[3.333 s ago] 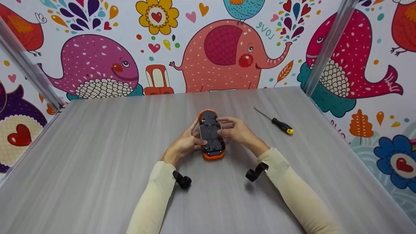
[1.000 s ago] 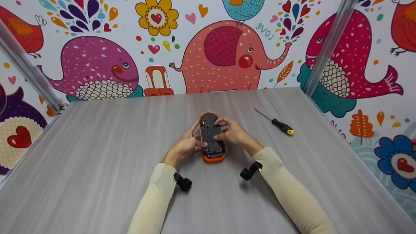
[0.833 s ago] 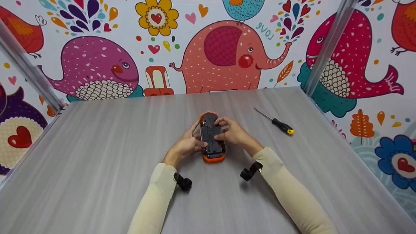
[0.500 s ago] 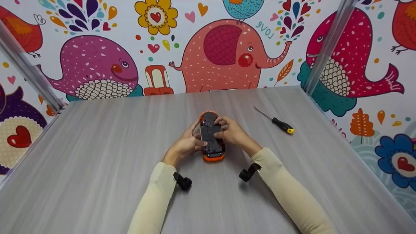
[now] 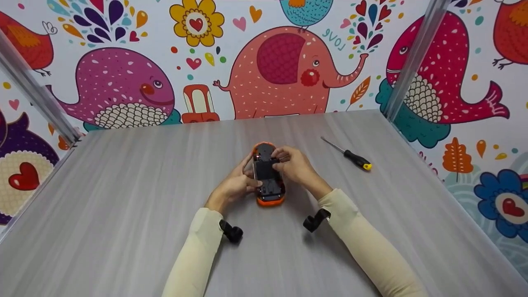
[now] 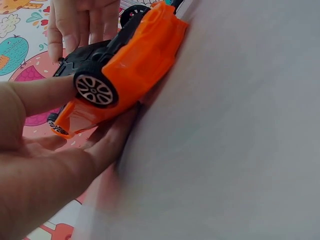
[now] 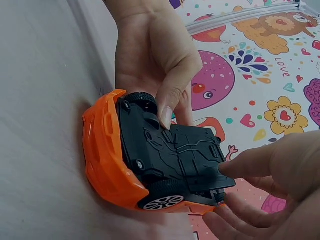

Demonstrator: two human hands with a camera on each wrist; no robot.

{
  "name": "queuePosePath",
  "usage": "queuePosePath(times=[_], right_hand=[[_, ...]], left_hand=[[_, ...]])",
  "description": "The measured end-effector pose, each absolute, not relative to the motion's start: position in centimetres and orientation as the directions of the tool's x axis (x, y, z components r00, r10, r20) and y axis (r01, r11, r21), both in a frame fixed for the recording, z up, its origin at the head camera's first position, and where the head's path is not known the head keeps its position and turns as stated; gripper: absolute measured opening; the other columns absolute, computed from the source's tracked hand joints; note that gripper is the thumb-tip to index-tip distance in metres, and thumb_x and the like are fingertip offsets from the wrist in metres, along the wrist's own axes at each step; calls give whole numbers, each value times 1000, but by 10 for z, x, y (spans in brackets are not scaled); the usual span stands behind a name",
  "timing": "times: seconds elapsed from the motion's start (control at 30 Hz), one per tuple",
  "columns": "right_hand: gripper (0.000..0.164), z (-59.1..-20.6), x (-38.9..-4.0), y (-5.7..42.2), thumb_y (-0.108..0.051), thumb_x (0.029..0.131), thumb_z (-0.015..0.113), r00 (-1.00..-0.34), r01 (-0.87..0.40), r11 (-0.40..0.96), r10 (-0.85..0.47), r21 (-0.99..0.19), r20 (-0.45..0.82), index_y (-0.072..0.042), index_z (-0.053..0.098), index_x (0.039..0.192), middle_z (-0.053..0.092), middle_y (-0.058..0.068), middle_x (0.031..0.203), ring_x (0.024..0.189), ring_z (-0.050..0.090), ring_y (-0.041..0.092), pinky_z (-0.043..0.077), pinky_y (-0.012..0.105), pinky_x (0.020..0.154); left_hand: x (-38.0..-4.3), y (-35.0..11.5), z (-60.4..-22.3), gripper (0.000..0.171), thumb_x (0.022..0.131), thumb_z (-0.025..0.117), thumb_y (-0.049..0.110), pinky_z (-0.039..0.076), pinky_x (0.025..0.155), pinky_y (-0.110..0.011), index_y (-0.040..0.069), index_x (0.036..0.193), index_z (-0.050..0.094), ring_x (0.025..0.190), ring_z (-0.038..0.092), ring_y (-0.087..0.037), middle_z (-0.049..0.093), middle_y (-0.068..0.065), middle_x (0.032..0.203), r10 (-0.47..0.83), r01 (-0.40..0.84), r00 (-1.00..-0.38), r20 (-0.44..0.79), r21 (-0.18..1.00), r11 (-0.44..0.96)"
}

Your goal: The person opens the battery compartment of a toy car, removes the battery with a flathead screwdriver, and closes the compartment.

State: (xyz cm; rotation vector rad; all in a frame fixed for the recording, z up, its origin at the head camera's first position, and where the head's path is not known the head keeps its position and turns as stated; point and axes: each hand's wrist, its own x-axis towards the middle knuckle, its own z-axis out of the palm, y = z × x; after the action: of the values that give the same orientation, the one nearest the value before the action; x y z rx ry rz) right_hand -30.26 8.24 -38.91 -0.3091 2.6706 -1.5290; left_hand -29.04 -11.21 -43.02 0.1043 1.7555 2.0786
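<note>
An orange toy car (image 5: 271, 201) lies upside down between the hands, its black underside facing up. My left hand (image 5: 234, 185) holds it from the left, thumb on the underside by a wheel (image 6: 95, 90) and fingers beneath the orange body. My right hand (image 5: 298, 167) is at the car's right side, its thumb and fingers pinching the edge of the black base plate (image 7: 187, 150). In the right wrist view that plate edge stands out from the body, with a gap under it. Another wheel (image 7: 164, 201) shows its silver spokes there.
A screwdriver (image 5: 355, 159) with a black and yellow handle lies on the grey table (image 5: 136, 198), right of the hands. Behind the table stands a wall (image 5: 231, 95) printed with cartoon animals. Black wrist cameras (image 5: 315, 220) stick out from both sleeves.
My right hand has come in from the car's side onto the base plate's edge. The plate now looks darker and tilted. My left hand keeps its hold.
</note>
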Motion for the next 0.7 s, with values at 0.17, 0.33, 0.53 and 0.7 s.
queuePosePath(times=[0.17,0.33,0.53,0.7], right_hand=[[23,-391,-304,84,1,87,70,-976,-176,507,-199,-844,84,-8,69,108,70,14,108,101,64,26,51,32,79],[23,-391,-304,85,0,88,70,-975,-188,516,-203,-836,94,-10,70,108,71,13,109,102,66,26,52,31,77],[23,-392,-304,85,1,89,70,-974,-182,494,-208,-850,88,-10,69,109,71,13,111,104,67,28,57,38,84],[24,-392,-304,85,1,89,70,-975,-172,487,-211,-856,75,-9,69,110,71,13,112,103,67,28,57,37,84]], left_hand=[[-291,-112,-432,106,82,55,-22,55,98,-41,30,162,9,124,60,-32,51,-25,146,348,-274,-911,-220,955,-113],[-292,-111,-431,107,81,54,-23,55,95,-37,28,163,8,129,57,-34,47,-24,151,345,-280,-911,-224,953,-119],[-292,-111,-431,107,81,55,-24,55,94,-37,29,162,9,131,56,-35,45,-23,152,339,-279,-913,-226,953,-118],[-292,-112,-431,108,81,54,-24,55,94,-37,29,162,9,131,56,-34,45,-23,152,348,-283,-910,-224,950,-129]])
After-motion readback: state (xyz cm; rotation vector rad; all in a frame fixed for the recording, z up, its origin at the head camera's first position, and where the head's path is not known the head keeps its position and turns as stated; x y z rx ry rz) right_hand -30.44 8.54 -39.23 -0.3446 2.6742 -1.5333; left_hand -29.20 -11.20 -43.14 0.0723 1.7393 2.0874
